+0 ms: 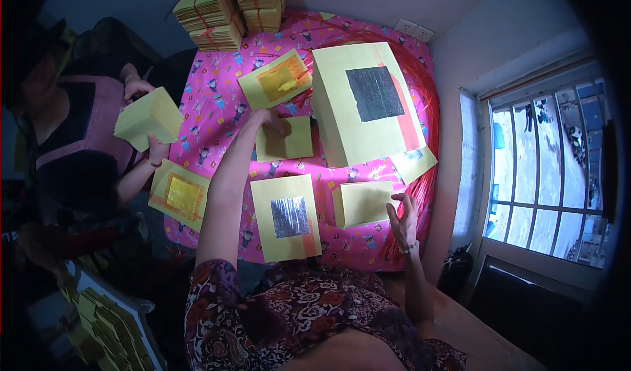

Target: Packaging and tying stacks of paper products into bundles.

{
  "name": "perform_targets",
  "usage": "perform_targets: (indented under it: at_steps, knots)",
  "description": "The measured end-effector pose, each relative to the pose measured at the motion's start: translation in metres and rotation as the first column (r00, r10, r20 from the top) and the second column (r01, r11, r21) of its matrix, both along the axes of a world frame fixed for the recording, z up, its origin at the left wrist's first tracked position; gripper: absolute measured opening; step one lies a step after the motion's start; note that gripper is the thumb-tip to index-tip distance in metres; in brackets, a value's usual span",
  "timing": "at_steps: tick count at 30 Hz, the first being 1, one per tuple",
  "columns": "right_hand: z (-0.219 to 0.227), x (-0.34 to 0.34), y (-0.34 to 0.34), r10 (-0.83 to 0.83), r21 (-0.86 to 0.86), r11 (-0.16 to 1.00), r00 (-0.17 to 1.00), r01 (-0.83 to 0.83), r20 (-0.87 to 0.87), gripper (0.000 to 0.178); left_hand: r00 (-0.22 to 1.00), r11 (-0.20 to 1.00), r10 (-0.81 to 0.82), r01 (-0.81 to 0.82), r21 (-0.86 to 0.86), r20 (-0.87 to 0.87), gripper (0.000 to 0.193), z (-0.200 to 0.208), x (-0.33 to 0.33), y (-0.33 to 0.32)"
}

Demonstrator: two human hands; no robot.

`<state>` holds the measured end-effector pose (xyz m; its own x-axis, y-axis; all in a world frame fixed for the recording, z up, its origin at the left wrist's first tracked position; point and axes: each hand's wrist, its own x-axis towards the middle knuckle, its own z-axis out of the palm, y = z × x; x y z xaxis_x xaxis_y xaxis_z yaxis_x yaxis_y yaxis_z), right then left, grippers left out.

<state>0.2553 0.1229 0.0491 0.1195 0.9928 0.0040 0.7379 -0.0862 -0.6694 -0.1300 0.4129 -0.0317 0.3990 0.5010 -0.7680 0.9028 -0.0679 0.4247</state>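
The person's left hand (268, 120) reaches far out over the table, fingers bent down and resting on the upper left corner of a plain yellow paper stack (284, 139) that lies flat near the middle of the pink patterned tablecloth (217, 101); whether the fingers actually pinch any sheets I cannot tell from here. The right hand (402, 216) sits close to the near right edge of the table, fingers spread and open, its fingertips touching the right edge of a second plain yellow stack (365, 202), holding nothing. Between the two arms, just in front of the person, lies a yellow sheet with a silver foil square (286, 216) and a reddish strip at its lower corner. Farther out stands a tall, thick block of the same silver-foil paper (363, 101), with a loose yellow sheet (414, 162) poking out beside its near right corner. To the left of that block lies a yellow sheet with a gold foil square (276, 78), tilted. At the far end of the table, bundles of yellow paper tied with red string (230, 6) are piled up. On the left side another person sits, holding a thick wad of yellow paper (148, 118) in both hands, and a gold-foil stack (180, 195) hangs over the table's left edge just beside them. A barred window (542, 174) fills the wall to the right.
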Motion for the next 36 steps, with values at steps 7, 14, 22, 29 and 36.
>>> perform_targets:
  at_steps: [7,14,22,29,36]
  knots:
    - [-0.004,0.002,0.01,-0.088,-0.059,0.995,0.995,0.086,-0.037,0.023,0.998,0.987,0.027,-0.019,-0.157,0.05,0.068,0.043,0.029,0.019]
    - [-0.009,0.001,0.011,-0.063,-0.039,0.997,0.996,0.061,-0.06,0.022,0.952,0.969,0.189,-0.141,-0.203,0.242,0.062,-0.035,0.007,0.025]
    - [-0.011,0.01,0.013,0.018,0.014,1.0,0.999,-0.017,-0.051,0.021,0.982,0.962,0.174,-0.185,0.199,0.07,0.074,-0.012,0.01,-0.003]
    - [0.028,0.025,-0.038,0.066,-0.016,0.997,0.981,-0.07,-0.185,0.02,0.879,0.767,0.253,-0.437,0.47,0.404,0.077,0.096,0.015,-0.117]
    - [0.085,0.039,-0.066,0.326,0.236,0.935,0.903,-0.264,-0.281,0.023,0.997,0.582,0.026,-0.079,0.81,0.078,0.067,0.26,0.088,-0.254]
